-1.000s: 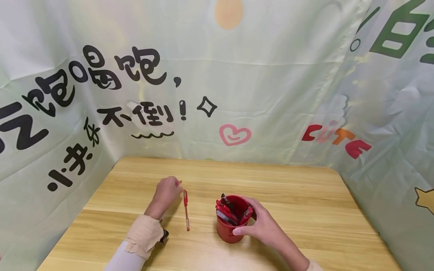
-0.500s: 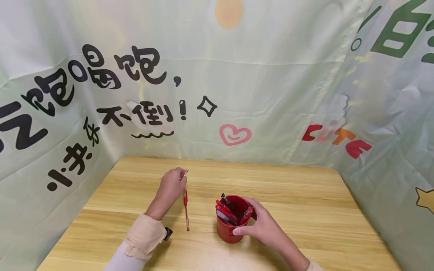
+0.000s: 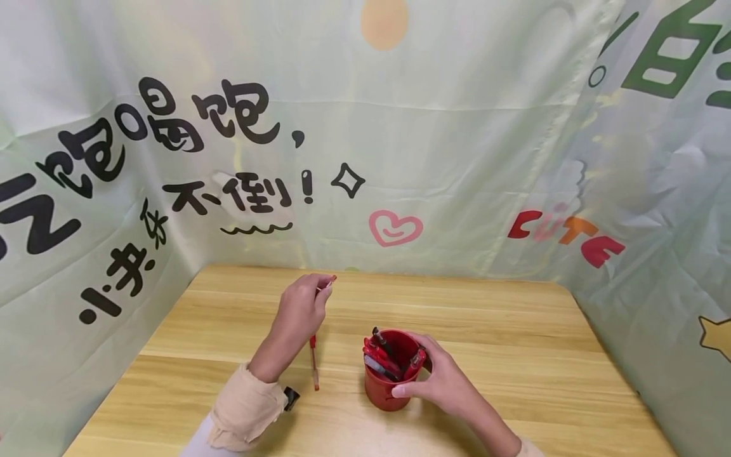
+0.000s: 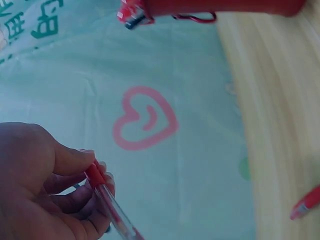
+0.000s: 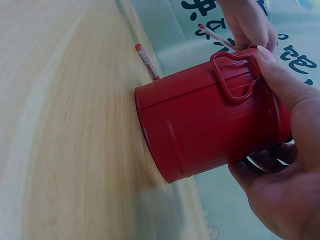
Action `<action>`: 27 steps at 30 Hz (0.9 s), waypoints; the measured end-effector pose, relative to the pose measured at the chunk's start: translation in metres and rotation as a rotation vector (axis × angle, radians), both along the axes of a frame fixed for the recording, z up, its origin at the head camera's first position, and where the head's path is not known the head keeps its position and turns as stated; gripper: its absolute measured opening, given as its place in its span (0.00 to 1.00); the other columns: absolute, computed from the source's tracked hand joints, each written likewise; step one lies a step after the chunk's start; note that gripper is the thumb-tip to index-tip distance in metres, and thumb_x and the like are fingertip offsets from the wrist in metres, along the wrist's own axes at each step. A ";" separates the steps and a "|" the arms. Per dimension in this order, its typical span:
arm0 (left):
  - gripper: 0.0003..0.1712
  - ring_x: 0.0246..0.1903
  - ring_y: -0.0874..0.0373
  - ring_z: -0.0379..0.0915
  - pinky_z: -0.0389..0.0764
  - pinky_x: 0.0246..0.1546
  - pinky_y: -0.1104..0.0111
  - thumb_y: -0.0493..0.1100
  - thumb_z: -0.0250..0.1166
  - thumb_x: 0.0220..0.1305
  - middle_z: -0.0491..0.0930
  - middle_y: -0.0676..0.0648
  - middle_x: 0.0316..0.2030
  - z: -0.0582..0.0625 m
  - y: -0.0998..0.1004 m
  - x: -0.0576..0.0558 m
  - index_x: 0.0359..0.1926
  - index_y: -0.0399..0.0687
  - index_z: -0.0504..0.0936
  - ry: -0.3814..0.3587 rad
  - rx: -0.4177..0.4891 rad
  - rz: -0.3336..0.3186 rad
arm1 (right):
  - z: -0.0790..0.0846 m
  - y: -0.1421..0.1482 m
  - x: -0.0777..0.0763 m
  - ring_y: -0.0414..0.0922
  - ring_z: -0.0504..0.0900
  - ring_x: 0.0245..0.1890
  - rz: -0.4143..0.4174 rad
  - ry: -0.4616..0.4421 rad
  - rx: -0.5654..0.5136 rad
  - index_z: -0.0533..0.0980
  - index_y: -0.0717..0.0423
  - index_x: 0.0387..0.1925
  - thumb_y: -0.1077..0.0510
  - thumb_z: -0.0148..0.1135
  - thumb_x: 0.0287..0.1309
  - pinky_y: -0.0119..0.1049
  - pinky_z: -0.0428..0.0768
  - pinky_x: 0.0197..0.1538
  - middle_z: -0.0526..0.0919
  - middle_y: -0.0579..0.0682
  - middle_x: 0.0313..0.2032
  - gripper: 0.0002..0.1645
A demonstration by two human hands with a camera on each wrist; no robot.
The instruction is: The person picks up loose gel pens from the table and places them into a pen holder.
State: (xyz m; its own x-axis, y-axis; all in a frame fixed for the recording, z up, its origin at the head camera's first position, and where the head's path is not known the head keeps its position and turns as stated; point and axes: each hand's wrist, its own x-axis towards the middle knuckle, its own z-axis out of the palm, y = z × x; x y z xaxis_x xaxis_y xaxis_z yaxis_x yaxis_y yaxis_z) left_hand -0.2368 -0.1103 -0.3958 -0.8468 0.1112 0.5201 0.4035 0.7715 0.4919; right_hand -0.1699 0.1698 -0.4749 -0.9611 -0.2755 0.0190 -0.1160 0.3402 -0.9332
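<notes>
Thumb and fingers of my left hand (image 3: 299,311) pinch a red pen (image 4: 112,205) with a clear barrel, raised above the far left part of the table. A second red pen (image 3: 315,371) lies on the wood just below that hand, its upper end partly covered by it. My right hand (image 3: 448,377) grips the rim and side of a red metal bucket (image 5: 200,120) with a small wire handle, which stands upright on the table. Several pens (image 3: 381,358), mostly red, lean inside the bucket; their lower ends are hidden.
A pale wood table (image 3: 514,330) carries everything. Printed cloth (image 3: 457,158) with black writing and a pink heart rises behind it and at both sides. A small black device (image 3: 291,398) sits at my left wrist, against the beige wrap.
My left hand has moved up and to the right, lifting the pinched pen, and now passes over the lying pen's upper end. The right hand and the bucket stay put.
</notes>
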 end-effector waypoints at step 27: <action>0.11 0.39 0.59 0.85 0.87 0.43 0.73 0.32 0.71 0.64 0.86 0.46 0.41 0.045 0.041 0.053 0.47 0.39 0.85 0.392 0.142 -0.387 | 0.002 0.000 0.000 0.45 0.76 0.68 -0.007 -0.007 0.018 0.69 0.43 0.71 0.48 0.88 0.38 0.26 0.73 0.68 0.78 0.44 0.65 0.57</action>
